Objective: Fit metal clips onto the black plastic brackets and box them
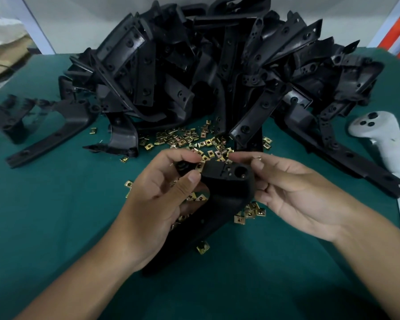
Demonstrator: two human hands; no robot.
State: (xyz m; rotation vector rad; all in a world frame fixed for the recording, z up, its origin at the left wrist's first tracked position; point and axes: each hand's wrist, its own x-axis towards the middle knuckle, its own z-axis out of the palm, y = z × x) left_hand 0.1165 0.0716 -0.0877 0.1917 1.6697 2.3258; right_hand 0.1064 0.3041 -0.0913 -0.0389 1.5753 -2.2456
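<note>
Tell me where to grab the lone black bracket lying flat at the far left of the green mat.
Take the bracket by its long straight arm, from above, pinching across its width. That arm lies flat, narrow and clear of the pile, while its curved end sits closer to other parts.

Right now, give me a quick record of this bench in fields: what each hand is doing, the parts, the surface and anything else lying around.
left hand: grips the upper end of the held bracket
right hand: fingers curled at the bracket's right edge, pinching something small; too small to name
held bracket: black plastic, round hole facing up, lower end reaching towards the person
bracket pile: large heap at the back of the table
metal clips: brass-coloured, scattered loose between the pile and the hands
table: green cover
white controller: lying at the right
box: none seen
</note>
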